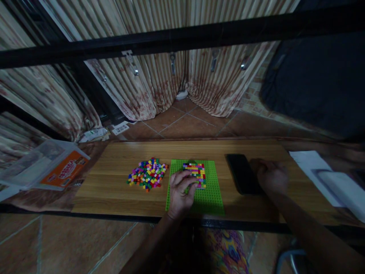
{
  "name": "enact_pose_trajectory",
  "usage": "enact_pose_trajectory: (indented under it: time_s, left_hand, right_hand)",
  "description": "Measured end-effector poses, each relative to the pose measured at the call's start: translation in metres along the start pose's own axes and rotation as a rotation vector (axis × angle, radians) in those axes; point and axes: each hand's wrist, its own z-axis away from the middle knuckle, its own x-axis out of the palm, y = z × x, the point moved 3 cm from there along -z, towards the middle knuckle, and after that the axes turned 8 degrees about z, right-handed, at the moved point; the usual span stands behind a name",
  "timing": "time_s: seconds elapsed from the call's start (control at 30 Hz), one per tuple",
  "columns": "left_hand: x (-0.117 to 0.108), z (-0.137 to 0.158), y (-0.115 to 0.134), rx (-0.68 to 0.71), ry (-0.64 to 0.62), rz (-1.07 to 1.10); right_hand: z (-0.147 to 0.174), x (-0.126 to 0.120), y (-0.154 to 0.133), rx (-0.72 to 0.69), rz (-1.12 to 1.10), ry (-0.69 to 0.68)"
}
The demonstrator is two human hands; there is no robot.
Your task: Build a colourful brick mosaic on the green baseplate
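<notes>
My left hand (181, 190) is over the left half of a green studded baseplate (209, 203). Its fingers are bent and pinched at the edge of a block of small multicoloured bricks (201, 173) built on the plate. Whatever lies between the fingertips is too small and covered to name. To the left of the plate is a loose pile of small coloured bricks (148, 173). My right hand (272, 177) rests on the table with its fingers curled, beside a dark phone-like slab (242, 175); nothing shows in its grasp, and it is dim there.
The wooden table (114, 198) has a dark front edge. At its left stands a clear plastic box (31, 163) with an orange label. White papers (313, 167) lie at the right. A dark bar (182, 40) crosses in front of striped curtains (159, 80) beyond the table.
</notes>
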Motion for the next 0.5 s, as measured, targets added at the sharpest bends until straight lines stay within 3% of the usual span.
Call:
enact_pose_trajectory:
  time_s: [0.3,0.5]
  left_hand:
    - [-0.009,0.004,0.008,-0.006,-0.02,-0.049]
    - [-0.002,0.016,0.019,0.071,-0.101,-0.288]
  right_hand:
    - [0.0,0.001,0.002,-0.009,0.061,0.006]
    - [0.0,0.002,0.002,-0.003,0.071,0.003]
